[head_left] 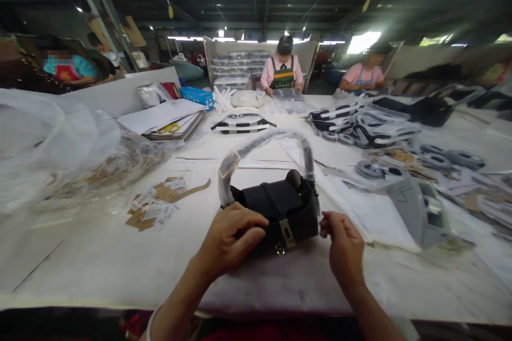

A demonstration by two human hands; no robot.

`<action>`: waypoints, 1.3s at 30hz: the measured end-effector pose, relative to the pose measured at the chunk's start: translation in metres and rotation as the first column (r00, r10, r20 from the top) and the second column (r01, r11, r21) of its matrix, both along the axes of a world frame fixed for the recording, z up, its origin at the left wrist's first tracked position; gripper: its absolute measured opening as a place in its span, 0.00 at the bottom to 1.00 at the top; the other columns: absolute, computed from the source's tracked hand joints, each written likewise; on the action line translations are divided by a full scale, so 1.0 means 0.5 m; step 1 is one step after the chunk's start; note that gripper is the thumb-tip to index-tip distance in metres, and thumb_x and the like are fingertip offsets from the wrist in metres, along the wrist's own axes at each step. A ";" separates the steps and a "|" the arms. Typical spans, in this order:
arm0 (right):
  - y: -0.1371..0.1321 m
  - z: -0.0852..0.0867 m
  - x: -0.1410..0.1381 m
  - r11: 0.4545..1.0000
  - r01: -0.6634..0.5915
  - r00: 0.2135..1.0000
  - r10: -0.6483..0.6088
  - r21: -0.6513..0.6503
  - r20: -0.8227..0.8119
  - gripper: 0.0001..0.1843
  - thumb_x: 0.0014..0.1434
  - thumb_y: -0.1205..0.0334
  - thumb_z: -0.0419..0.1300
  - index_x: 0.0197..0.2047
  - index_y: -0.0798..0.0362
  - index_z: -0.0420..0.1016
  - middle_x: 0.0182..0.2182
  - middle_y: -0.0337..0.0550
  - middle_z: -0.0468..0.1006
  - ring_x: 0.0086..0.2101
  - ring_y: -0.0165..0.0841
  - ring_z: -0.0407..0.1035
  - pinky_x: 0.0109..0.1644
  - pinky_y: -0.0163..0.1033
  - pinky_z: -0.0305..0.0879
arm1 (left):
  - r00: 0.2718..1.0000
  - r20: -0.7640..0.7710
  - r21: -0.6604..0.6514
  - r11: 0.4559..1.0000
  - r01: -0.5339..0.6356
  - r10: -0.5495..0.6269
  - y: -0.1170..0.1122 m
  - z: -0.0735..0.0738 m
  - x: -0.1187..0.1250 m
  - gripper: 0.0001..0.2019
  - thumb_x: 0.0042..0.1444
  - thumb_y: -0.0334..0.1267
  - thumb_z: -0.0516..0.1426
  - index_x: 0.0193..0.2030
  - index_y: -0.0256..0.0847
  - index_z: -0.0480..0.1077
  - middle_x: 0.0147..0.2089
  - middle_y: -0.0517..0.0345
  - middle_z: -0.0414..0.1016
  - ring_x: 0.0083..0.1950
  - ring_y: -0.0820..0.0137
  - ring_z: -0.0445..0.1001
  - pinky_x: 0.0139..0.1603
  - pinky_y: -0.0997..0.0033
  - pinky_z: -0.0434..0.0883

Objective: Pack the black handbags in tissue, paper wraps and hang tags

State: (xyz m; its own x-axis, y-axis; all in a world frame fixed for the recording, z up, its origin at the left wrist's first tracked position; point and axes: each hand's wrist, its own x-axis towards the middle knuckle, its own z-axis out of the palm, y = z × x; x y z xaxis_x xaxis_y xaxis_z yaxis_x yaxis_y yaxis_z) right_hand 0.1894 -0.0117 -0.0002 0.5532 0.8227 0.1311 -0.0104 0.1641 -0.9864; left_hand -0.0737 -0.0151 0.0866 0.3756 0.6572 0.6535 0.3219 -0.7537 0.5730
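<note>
A black handbag stands on the white table in front of me, its flap closed over the top. Clear wrapping covers its arched handle, and a gold-coloured clasp shows on the front. My left hand grips the bag's left front, thumb and fingers bent against it. Close by the bag's right end, my right hand has its fingers curled and pinched together. Whatever sits between those fingertips is too small to make out.
Paper tags lie to the left, near a heap of clear plastic. Yellow scissors rest on stacked sheets. Wrapped black bag parts and a tape dispenser are at right. Co-workers sit across the table.
</note>
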 end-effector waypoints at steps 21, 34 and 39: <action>0.023 -0.009 0.052 0.869 -0.490 0.841 0.491 -0.067 0.226 0.35 0.59 0.43 0.61 0.65 0.48 0.62 0.64 0.51 0.65 0.61 0.46 0.62 0.64 0.54 0.60 | 0.645 -0.499 0.521 0.795 -0.310 0.579 -0.054 -0.027 0.079 0.33 0.63 0.32 0.52 0.72 0.57 0.47 0.73 0.52 0.52 0.74 0.55 0.46 0.73 0.42 0.36; 0.042 0.017 0.087 0.884 -0.462 0.852 0.464 -0.066 0.244 0.31 0.58 0.40 0.61 0.60 0.47 0.70 0.60 0.50 0.71 0.58 0.47 0.65 0.64 0.56 0.58 | 0.695 -0.590 0.398 0.897 -0.192 0.411 -0.026 -0.013 0.114 0.25 0.61 0.34 0.55 0.66 0.46 0.62 0.68 0.46 0.62 0.69 0.53 0.59 0.68 0.46 0.57; 0.074 0.077 0.075 0.829 -0.557 0.800 0.523 0.043 0.295 0.39 0.54 0.37 0.64 0.64 0.43 0.65 0.65 0.45 0.64 0.62 0.48 0.59 0.66 0.54 0.55 | 0.789 -0.553 0.293 0.949 -0.117 0.268 -0.005 0.012 0.130 0.19 0.61 0.28 0.51 0.57 0.42 0.69 0.61 0.44 0.71 0.64 0.53 0.67 0.61 0.52 0.66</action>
